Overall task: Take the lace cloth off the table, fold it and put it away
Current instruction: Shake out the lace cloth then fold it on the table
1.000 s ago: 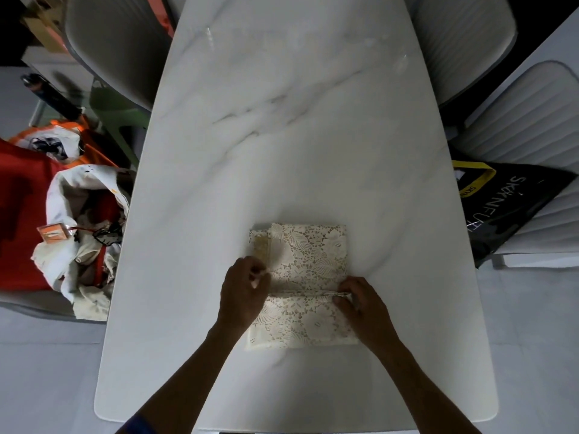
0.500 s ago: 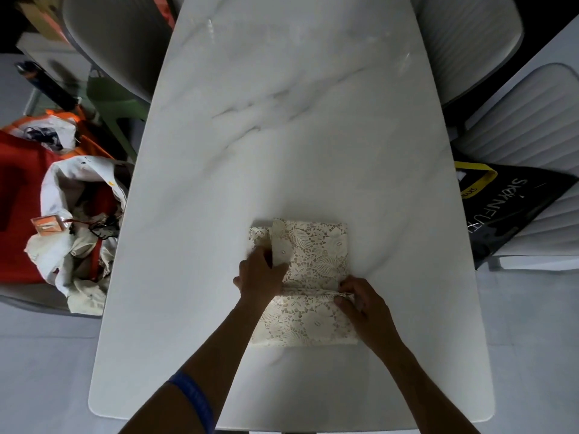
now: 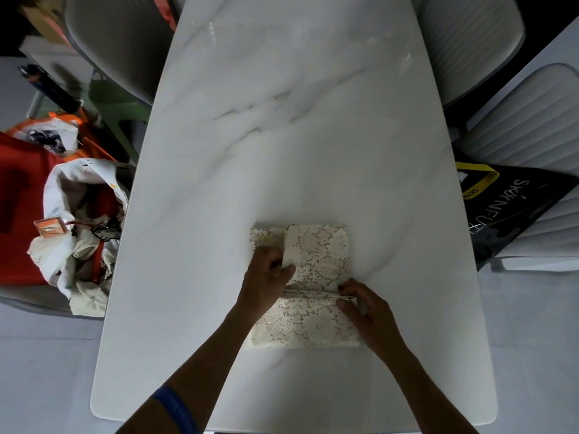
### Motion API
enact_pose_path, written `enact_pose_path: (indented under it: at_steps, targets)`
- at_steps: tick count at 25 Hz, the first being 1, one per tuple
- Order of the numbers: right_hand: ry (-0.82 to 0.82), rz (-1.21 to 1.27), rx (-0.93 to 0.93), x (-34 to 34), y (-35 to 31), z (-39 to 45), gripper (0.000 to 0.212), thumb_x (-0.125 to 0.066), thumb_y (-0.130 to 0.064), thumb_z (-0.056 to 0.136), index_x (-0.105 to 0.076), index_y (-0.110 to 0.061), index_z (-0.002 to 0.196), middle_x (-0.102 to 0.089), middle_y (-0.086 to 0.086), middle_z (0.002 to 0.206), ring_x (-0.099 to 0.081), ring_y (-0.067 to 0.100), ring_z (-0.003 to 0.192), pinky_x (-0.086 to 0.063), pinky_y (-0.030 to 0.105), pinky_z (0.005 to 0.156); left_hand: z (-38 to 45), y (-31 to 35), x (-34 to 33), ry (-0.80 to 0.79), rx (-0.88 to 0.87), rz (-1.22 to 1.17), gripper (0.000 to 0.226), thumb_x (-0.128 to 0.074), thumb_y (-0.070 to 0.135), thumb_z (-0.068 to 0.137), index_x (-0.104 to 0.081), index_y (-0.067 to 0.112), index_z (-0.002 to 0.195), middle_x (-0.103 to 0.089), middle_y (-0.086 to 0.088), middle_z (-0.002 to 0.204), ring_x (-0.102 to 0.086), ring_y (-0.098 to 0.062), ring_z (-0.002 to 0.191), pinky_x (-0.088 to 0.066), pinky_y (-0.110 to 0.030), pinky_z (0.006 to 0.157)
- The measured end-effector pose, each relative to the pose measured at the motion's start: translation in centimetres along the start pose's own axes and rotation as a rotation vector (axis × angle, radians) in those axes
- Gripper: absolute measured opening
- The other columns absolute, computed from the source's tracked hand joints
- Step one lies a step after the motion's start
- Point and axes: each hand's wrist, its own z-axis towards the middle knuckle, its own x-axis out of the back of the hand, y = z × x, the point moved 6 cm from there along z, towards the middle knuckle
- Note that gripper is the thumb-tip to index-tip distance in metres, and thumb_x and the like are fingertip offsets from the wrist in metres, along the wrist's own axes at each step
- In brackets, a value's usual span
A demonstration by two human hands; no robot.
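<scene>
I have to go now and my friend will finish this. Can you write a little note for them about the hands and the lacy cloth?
Left hand: pinches the edge of a flap at the left side of the lace cloth.
Right hand: pinches the ridge of the cross fold at the cloth's right edge.
Cloth: a small folded bundle lying on the marble table, near the person.
Done: folded several times over.
Left: finish this fold, lift it off the table and put it away. Where it goes is not shown.
</scene>
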Motion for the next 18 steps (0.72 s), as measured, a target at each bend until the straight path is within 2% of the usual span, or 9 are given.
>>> enact_pose_path:
  at_steps: [1, 3, 6, 8, 10, 12, 15, 16, 18]
  targets:
    - [0.007, -0.009, -0.007, 0.0, 0.1, -0.1, 0.011, -0.068, -0.032, 0.088, -0.064, -0.032, 0.099, -0.066, -0.02, 0.109, -0.06, -0.001, 0.105, -0.045, 0.012, 0.086, -0.2, -0.2, 0.2, 0.012, -0.022, 0.031, 0.021, -0.072, 0.031, 0.086, -0.056, 0.017, 0.087, -0.056, 0.006, 0.095, -0.061, -0.005, 0.077, -0.051, -0.015, 0.066]
    - [0.039, -0.06, 0.002, -0.1, -0.2, -0.1, 0.014, -0.066, -0.037, 0.088, -0.064, -0.031, 0.101, -0.066, -0.019, 0.108, -0.059, 0.001, 0.105, -0.045, 0.014, 0.087, -0.8, -1.4, 0.9, 0.06, 0.026, 0.041, 0.017, -0.069, 0.033, 0.088, -0.06, 0.018, 0.092, -0.067, 0.006, 0.088, -0.066, -0.009, 0.077, -0.054, -0.025, 0.067]
    - [0.093, -0.25, 0.072, -0.3, -1.0, 0.2, 0.028, -0.058, -0.045, 0.087, -0.066, -0.023, 0.102, -0.069, -0.01, 0.097, -0.059, 0.012, 0.094, -0.048, 0.027, 0.079, -1.7, -2.9, 1.9, 0.119, 0.091, 0.12, 0.031, -0.065, 0.036, 0.09, -0.063, 0.015, 0.113, -0.075, 0.001, 0.095, -0.071, -0.021, 0.086, -0.052, -0.027, 0.069]
    - [0.11, -0.34, 0.108, -0.5, -1.3, 0.5, 0.026, -0.058, -0.039, 0.088, -0.066, -0.017, 0.1, -0.07, -0.004, 0.091, -0.059, 0.02, 0.085, -0.05, 0.038, 0.074, -1.9, -3.3, 1.9, 0.112, 0.14, 0.088, 0.037, -0.066, 0.044, 0.088, -0.058, 0.018, 0.114, -0.073, 0.003, 0.096, -0.071, -0.022, 0.088, -0.053, -0.029, 0.069]
    - [0.09, -0.388, 0.147, -1.1, -1.7, 0.8, 0.019, -0.059, -0.032, 0.091, -0.064, -0.015, 0.098, -0.068, 0.0, 0.091, -0.058, 0.022, 0.08, -0.051, 0.041, 0.071, -2.3, -3.4, 1.6, 0.041, 0.181, 0.038, 0.047, -0.071, 0.047, 0.083, -0.05, 0.023, 0.117, -0.073, 0.004, 0.104, -0.071, -0.021, 0.093, -0.059, -0.037, 0.075]
    - [0.064, -0.508, 0.184, -1.6, -2.1, 1.1, 0.015, -0.058, -0.03, 0.094, -0.061, -0.015, 0.098, -0.067, 0.0, 0.092, -0.059, 0.023, 0.079, -0.052, 0.041, 0.071, -3.3, -2.7, 2.0, 0.088, 0.029, 0.209, 0.058, -0.073, 0.046, 0.082, -0.045, 0.023, 0.127, -0.069, -0.001, 0.118, -0.069, -0.022, 0.1, -0.059, -0.042, 0.08]
    - [0.068, -0.57, 0.187, -1.5, -2.0, 1.7, 0.017, -0.054, -0.033, 0.096, -0.059, -0.017, 0.098, -0.066, -0.002, 0.091, -0.059, 0.021, 0.079, -0.053, 0.038, 0.066, -5.3, -1.8, 1.8, 0.082, -0.381, 0.543, 0.058, -0.066, 0.054, 0.084, -0.054, 0.02, 0.129, -0.057, -0.004, 0.134, -0.055, -0.022, 0.121, -0.049, -0.041, 0.092]
    - [0.071, -0.554, 0.167, -1.4, -1.9, 1.8, 0.018, -0.054, -0.033, 0.096, -0.059, -0.016, 0.098, -0.066, -0.002, 0.091, -0.058, 0.02, 0.079, -0.052, 0.036, 0.065, -5.4, -1.8, 1.5, 0.001, -0.446, 0.58, 0.052, -0.063, 0.055, 0.085, -0.059, 0.022, 0.125, -0.058, 0.0, 0.132, -0.054, -0.021, 0.122, -0.047, -0.041, 0.096]
    - [0.061, -0.522, 0.12, -1.6, -1.6, 2.1, 0.019, -0.055, -0.032, 0.096, -0.059, -0.014, 0.099, -0.065, 0.0, 0.092, -0.058, 0.021, 0.081, -0.051, 0.035, 0.066, -4.8, -2.3, 1.7, -0.117, -0.417, 0.53, 0.037, -0.063, 0.047, 0.089, -0.063, 0.021, 0.115, -0.062, 0.004, 0.12, -0.059, -0.018, 0.11, -0.051, -0.041, 0.09]
